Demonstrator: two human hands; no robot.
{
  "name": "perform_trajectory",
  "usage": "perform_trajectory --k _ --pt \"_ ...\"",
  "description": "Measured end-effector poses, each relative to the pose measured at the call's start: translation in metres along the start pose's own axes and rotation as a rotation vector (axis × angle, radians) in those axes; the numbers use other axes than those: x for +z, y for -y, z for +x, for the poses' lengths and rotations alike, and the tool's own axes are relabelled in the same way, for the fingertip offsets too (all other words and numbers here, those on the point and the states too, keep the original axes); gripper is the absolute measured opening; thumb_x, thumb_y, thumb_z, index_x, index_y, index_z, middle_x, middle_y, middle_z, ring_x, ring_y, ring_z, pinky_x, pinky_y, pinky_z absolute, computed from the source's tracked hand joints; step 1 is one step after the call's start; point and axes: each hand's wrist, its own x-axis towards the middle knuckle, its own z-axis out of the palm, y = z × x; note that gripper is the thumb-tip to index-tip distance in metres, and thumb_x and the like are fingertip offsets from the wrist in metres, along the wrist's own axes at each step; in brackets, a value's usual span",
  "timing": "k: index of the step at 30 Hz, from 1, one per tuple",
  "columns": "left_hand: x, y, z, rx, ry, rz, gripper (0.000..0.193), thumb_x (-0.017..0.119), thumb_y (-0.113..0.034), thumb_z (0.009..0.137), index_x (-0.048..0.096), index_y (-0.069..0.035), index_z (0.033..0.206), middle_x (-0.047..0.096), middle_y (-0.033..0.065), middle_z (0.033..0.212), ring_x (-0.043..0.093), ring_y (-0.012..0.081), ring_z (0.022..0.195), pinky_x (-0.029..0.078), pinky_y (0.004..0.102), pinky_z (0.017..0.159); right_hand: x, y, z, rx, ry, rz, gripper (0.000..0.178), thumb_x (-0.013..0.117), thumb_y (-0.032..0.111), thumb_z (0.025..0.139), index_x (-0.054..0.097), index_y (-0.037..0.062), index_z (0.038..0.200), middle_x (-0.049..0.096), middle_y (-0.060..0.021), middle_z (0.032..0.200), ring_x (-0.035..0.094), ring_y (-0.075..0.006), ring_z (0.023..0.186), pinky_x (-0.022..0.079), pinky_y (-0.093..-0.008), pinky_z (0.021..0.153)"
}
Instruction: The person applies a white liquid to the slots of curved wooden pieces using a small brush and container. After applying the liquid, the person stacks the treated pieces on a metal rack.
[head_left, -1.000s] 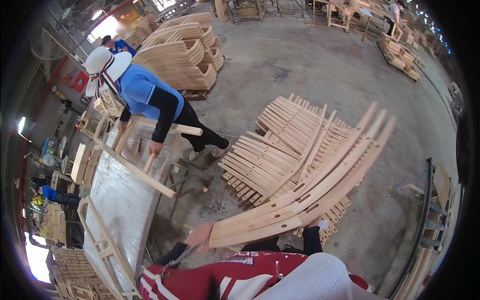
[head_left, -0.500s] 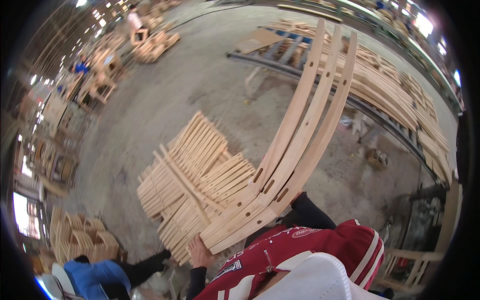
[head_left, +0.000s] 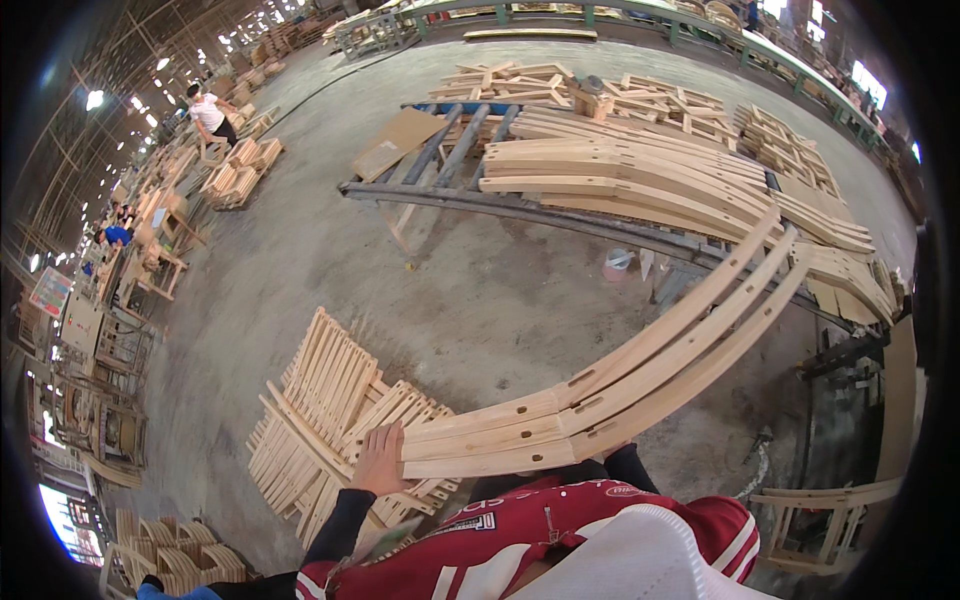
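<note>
Three long curved wooden slats lie side by side in front of my body, with small dark slots cut in them. My left hand is closed over their left end. Beneath the slats' near edge, around mid-length, my right hand holds them from below, its fingers mostly hidden. The far ends of the slats reach up over the edge of a metal roller rack. Similar curved slats are stacked on that rack.
A crisscross stack of wooden slats sits on the floor to the left. Beyond it, a person in a white top stands by wooden frames. A small bucket is under the rack. At lower right stands a wooden frame.
The slats have swung clockwise, from pointing steeply away to slanting right toward the rack. My view has turned right, and the person in blue at lower left has mostly left the picture.
</note>
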Motion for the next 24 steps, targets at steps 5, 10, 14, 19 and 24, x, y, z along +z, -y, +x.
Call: perform_trajectory --k 5,10,14,19,24 --pt "-0.031 -0.016 0.101 0.147 -0.007 0.026 0.122 0.090 -0.037 0.051 0.022 0.002 0.144 0.039 0.0220 0.133 0.037 0.0402 0.127 0.027 0.0492 0.112 0.005 0.045 0.012 -0.105 -0.035 0.100 0.058 0.037 0.047 0.099 0.046 0.0050 0.137 0.050 -0.0134 0.138 0.048 -0.0310 0.124 0.039 -0.0446 0.107" --pt "-0.044 -0.014 0.172 0.196 0.044 0.021 0.128 0.092 -0.032 0.049 0.017 0.001 0.147 0.037 0.0227 0.135 0.034 0.0417 0.128 0.027 0.0498 0.112 0.033 0.065 0.028 -0.173 -0.049 0.183 0.057 0.037 0.047 0.099 0.046 0.0049 0.137 0.049 -0.0134 0.139 0.048 -0.0308 0.125 0.038 -0.0446 0.107" --pt "-0.054 -0.011 0.239 0.240 0.034 0.039 0.128 0.093 -0.030 0.048 0.017 0.000 0.147 0.038 0.0224 0.134 0.036 0.0414 0.126 0.029 0.0496 0.111 0.070 0.085 0.070 -0.213 -0.038 0.224 0.057 0.037 0.046 0.100 0.046 0.0049 0.137 0.049 -0.0135 0.140 0.047 -0.0305 0.126 0.037 -0.0446 0.108" --pt "-0.091 -0.005 0.344 0.241 0.023 0.016 0.122 0.093 -0.026 0.049 0.022 -0.004 0.145 0.040 0.0180 0.134 0.036 0.0378 0.127 0.029 0.0483 0.111 0.138 0.119 0.134 -0.272 -0.027 0.256 0.056 0.036 0.046 0.100 0.045 0.0048 0.137 0.048 -0.0135 0.140 0.046 -0.0302 0.127 0.037 -0.0445 0.109" --pt "-0.134 0.010 0.432 0.276 -0.045 -0.019 0.114 0.093 -0.024 0.045 0.029 -0.007 0.138 0.041 0.0164 0.132 0.039 0.0377 0.123 0.034 0.0475 0.106 0.220 0.144 0.198 -0.308 0.012 0.310 0.056 0.036 0.045 0.100 0.045 0.0047 0.137 0.048 -0.0135 0.141 0.046 -0.0299 0.127 0.036 -0.0445 0.109"
